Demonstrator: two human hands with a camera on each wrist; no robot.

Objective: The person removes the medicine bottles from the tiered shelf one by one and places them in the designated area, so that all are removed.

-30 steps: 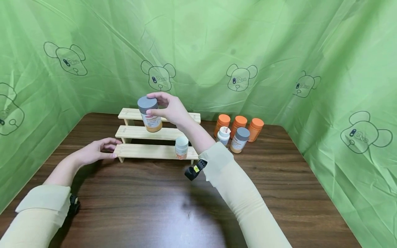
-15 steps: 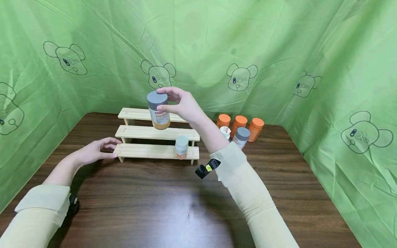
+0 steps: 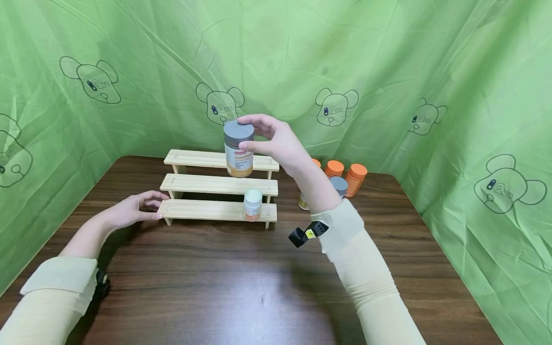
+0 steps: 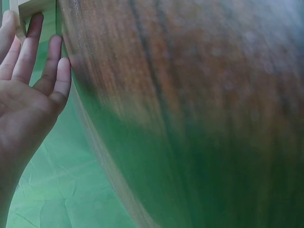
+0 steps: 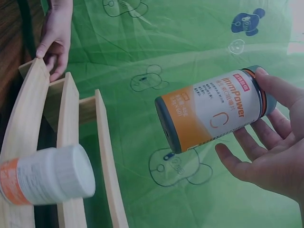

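Note:
My right hand (image 3: 280, 143) holds a supplement bottle (image 3: 239, 155) by its grey lid, thumb in front and fingers behind. The bottle has a white and orange label and hangs upright in the air over the upper steps of a three-step wooden rack (image 3: 202, 209). In the right wrist view, "ImmPower" reads on the bottle (image 5: 209, 111). My left hand (image 3: 129, 211) grips the left end of the rack's lowest step, thumb at the front edge. A small white bottle (image 3: 252, 206) stands near the right end of that step.
Right of the rack, orange bottles (image 3: 356, 180) and a second grey-lidded bottle (image 3: 339, 186) stand on the dark wooden table (image 3: 207, 287). My right forearm partly hides this group. A green printed curtain (image 3: 276, 57) encloses the table's back and sides.
My right hand has carried the grey-lidded supplement bottle to the right and slightly up over the rack. The left hand and the small white bottle have stayed put.

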